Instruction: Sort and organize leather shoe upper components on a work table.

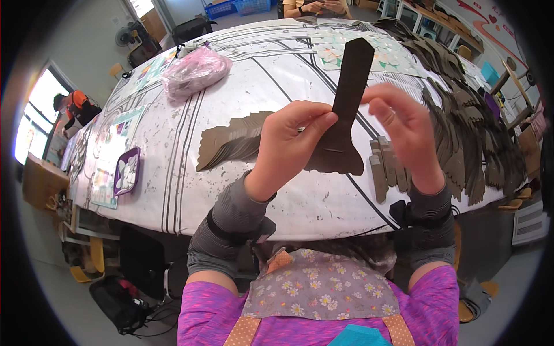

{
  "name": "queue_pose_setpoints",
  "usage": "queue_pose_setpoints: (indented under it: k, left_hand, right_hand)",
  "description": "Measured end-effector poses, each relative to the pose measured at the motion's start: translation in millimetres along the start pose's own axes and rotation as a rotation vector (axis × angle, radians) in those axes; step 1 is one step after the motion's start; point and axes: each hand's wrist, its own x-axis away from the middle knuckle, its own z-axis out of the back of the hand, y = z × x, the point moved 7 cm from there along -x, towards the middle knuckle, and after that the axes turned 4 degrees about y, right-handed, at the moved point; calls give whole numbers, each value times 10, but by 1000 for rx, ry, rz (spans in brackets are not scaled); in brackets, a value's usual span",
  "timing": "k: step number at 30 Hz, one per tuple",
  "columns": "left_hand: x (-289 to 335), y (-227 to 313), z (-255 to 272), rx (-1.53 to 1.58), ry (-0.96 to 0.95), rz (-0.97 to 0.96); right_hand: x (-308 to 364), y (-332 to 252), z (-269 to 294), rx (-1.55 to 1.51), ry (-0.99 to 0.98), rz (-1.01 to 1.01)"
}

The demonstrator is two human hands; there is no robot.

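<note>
A flat dark brown cut piece (353,75), with a long strap-like end pointing up and a wider, curved lower part, is raised above the table. My left hand (288,138) pinches its left edge between thumb and fingers. On the other side my right hand (411,130) has bent fingers, with a fingertip at the strap's right edge and the thumb apart from it. Behind my left hand lies a fanned stack of brown pieces (226,143). Narrow brown strips (388,167) rest on the table below my right hand.
Long rows of overlapping brown pieces (459,135) cover the table's right side. A pink plastic bag (196,72) lies at the far left, and a purple tray (137,158) of pale pieces is nearer. One person's hands (323,7) show across the table; another person (78,109) is at left.
</note>
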Motion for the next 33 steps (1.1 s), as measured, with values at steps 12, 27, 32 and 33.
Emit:
queue_pose_setpoints:
  k: [12,27,32,33]
  left_hand:
    - [43,-283,347,185,123,269]
    - [822,-819,1758,-30,285,478]
    - [1190,-763,2199,31,467,421]
    - [1247,-740,2250,44,532,401]
  right_hand:
    - [-575,-355,207,-191,72,93]
    - [219,-680,2186,65,317,56]
    - [672,-495,3045,352,530,-151]
    - [723,-265,3075,476,512,-329]
